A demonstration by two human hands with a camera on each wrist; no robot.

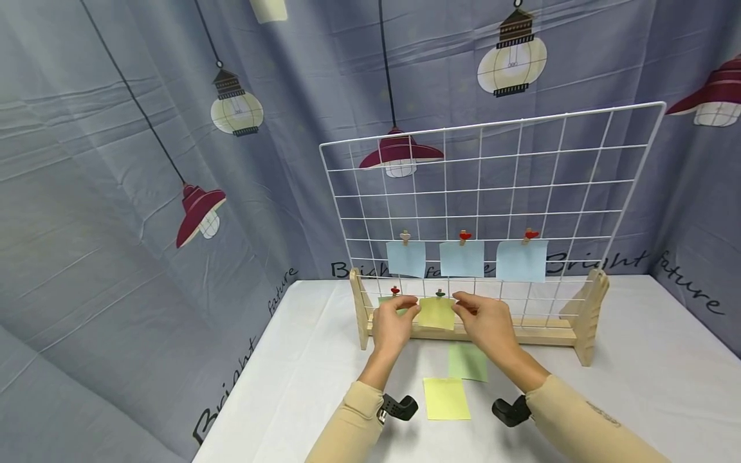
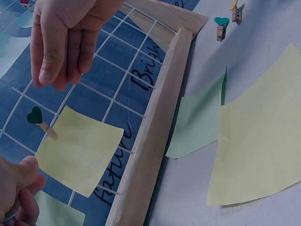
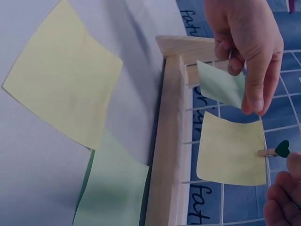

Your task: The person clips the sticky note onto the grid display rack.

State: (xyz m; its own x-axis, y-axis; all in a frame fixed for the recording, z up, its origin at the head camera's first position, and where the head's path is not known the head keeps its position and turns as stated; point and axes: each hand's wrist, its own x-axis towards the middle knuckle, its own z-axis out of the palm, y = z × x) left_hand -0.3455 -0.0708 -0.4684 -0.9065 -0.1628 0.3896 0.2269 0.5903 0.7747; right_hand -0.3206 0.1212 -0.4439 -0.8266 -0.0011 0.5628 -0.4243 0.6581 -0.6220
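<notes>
A yellow sticky note (image 1: 436, 313) hangs on the white wire grid (image 1: 498, 215), held at its top by a clothespin with a green heart (image 1: 440, 293). My left hand (image 1: 393, 326) is at the note's left edge; in the left wrist view its thumb and finger pinch the corner of the note. My right hand (image 1: 487, 321) is by the note's other upper corner. Its fingers (image 2: 49, 70) look apart from the paper and hold nothing. Behind the left hand, a green sticky note (image 3: 221, 84) hangs under a red heart clothespin (image 1: 395, 290).
Three blue notes (image 1: 462, 258) hang above in a row on heart clothespins. On the white table (image 1: 324, 379) lie a green note (image 1: 467, 361) and a yellow note (image 1: 447, 399). Loose clothespins (image 2: 220, 29) lie nearby. Wooden feet (image 1: 590, 315) support the grid.
</notes>
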